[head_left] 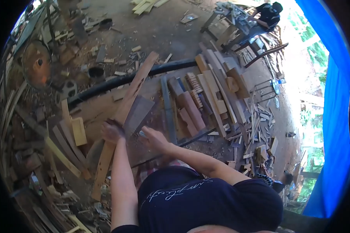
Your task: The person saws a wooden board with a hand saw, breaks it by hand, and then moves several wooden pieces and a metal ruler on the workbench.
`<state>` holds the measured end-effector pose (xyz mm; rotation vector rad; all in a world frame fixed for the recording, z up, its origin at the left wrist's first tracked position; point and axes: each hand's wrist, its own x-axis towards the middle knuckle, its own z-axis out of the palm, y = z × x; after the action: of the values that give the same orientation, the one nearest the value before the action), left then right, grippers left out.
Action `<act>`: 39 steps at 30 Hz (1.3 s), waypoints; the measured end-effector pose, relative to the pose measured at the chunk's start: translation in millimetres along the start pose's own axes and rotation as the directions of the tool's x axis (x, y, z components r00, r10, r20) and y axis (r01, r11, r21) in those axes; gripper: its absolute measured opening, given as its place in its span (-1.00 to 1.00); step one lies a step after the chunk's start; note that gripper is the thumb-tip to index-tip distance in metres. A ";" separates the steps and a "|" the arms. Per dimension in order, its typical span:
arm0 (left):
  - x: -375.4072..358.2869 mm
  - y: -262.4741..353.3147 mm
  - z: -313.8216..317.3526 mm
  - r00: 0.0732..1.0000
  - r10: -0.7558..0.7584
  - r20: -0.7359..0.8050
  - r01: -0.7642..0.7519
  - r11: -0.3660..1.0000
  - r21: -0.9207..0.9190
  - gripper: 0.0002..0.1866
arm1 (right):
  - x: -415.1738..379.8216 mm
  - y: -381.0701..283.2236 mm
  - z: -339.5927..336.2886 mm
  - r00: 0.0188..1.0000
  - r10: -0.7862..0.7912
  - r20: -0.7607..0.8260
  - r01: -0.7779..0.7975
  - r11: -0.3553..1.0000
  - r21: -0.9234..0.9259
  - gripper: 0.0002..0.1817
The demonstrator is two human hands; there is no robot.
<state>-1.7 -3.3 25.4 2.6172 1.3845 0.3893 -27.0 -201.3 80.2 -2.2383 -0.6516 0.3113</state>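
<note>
A long brown wooden board (134, 87) lies slantwise across the workbench, with a dark split along part of its edge. Across the board's lower half, my left hand (112, 133) is closed around its edge; the fingers are blurred and something dark shows by them. My right hand (155, 140) is closed, just right of the board. A small pale, bluish thing (142, 134) sticks out of its fingers, too small to name. Beyond that hand, a flat grey-brown panel (140, 112) lies beside the board.
Several wooden pieces (192, 106) and long planks (214, 89) lie on the bench's right side. A yellowish block (79, 131) is at left. Scrap wood (256, 128) litters the floor. Another person (269, 16) sits at the far right, near a blue tarp (338, 101).
</note>
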 end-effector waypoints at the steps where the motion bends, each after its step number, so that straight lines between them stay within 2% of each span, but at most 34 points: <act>1: -2.4 -1.2 -1.9 1.000 0.007 -0.010 -0.007 1.000 -0.019 -0.62 | 0.0 -2.9 -2.5 1.000 -0.019 -0.011 0.019 1.000 0.012 -0.68; 3: -7.5 -6.2 -3.8 0.996 0.039 -0.079 -0.043 0.998 -0.039 -0.60 | 0.1 -7.0 -7.7 0.998 -0.059 0.008 0.059 0.998 0.022 -0.70; 7: -20.1 -4.5 -2.2 0.991 -0.001 -0.133 -0.004 0.999 -0.037 -0.61 | 0.0 0.1 -14.2 0.996 -0.062 0.068 0.064 0.997 -0.035 -0.67; 10: -30.6 -3.2 -9.1 0.989 -0.121 -0.082 0.119 0.993 -0.023 -0.65 | 3.7 23.7 -10.9 0.985 -0.110 0.134 0.121 0.990 -0.078 -0.67; 12: -27.0 -0.1 -16.9 0.989 -0.134 0.063 0.143 0.977 -0.159 -0.68 | 9.4 54.7 8.1 0.956 -0.283 0.075 0.291 0.947 -0.138 -0.68; 14: -24.8 -0.6 -5.3 0.981 -0.183 0.060 0.185 0.982 -0.024 -0.69 | 11.3 50.1 -0.5 0.933 -0.355 0.053 0.358 0.930 -0.080 -0.71; 15: -26.5 1.0 0.1 0.978 -0.210 -0.010 0.210 0.978 0.010 -0.69 | 9.3 17.9 -23.5 0.959 -0.276 0.061 0.278 0.960 -0.029 -0.72; 16: -27.6 5.2 3.7 0.970 -0.231 -0.080 0.234 0.971 0.038 -0.69 | 8.6 18.1 -25.7 0.946 -0.305 0.113 0.307 0.952 -0.001 -0.72; 17: -27.5 7.7 2.0 0.955 -0.281 -0.094 0.287 0.956 0.060 -0.69 | 10.3 19.5 -27.6 0.944 -0.307 0.117 0.307 0.951 0.022 -0.72; 25: -22.0 19.1 -7.8 0.910 -0.371 -0.185 0.385 0.921 0.048 -0.70 | 15.2 34.4 -19.1 0.958 -0.232 0.166 0.220 0.971 0.090 -0.71; 28: -22.7 17.3 -3.5 0.898 -0.380 -0.223 0.397 0.917 0.039 -0.74 | 16.8 40.1 -27.9 0.938 -0.310 0.154 0.291 0.948 0.132 -0.73; 31: -21.6 18.2 -3.3 0.891 -0.400 -0.215 0.416 0.908 0.037 -0.77 | -14.9 53.6 -70.8 0.932 -0.313 0.183 0.299 0.949 0.103 -0.77; 33: -20.7 17.2 0.8 0.899 -0.398 -0.183 0.411 0.911 0.034 -0.77 | -39.1 66.6 -96.8 0.946 -0.194 0.261 0.183 0.981 0.066 -0.78; 34: -21.2 14.4 1.5 0.909 -0.387 -0.155 0.398 0.917 0.041 -0.77 | -47.0 69.1 -104.1 0.940 -0.203 0.275 0.192 0.979 0.065 -0.78; 36: -20.3 13.5 4.2 0.906 -0.394 -0.155 0.407 0.911 0.061 -0.78 | -50.3 66.8 -110.9 0.951 -0.083 0.299 0.083 0.997 0.013 -0.76; 38: -18.7 8.9 5.8 0.913 -0.380 -0.145 0.395 0.914 0.094 -0.78 | -34.0 59.5 -97.1 0.941 -0.096 0.325 0.102 0.995 0.000 -0.73; 39: -17.4 8.4 7.7 0.911 -0.389 -0.135 0.402 0.911 0.089 -0.79 | -20.4 54.3 -83.4 0.946 -0.175 0.273 0.175 0.984 0.023 -0.73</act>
<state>-2.1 -22.6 17.6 2.3378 1.9786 0.4163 9.5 -294.7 96.8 -2.1385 -0.9906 0.5366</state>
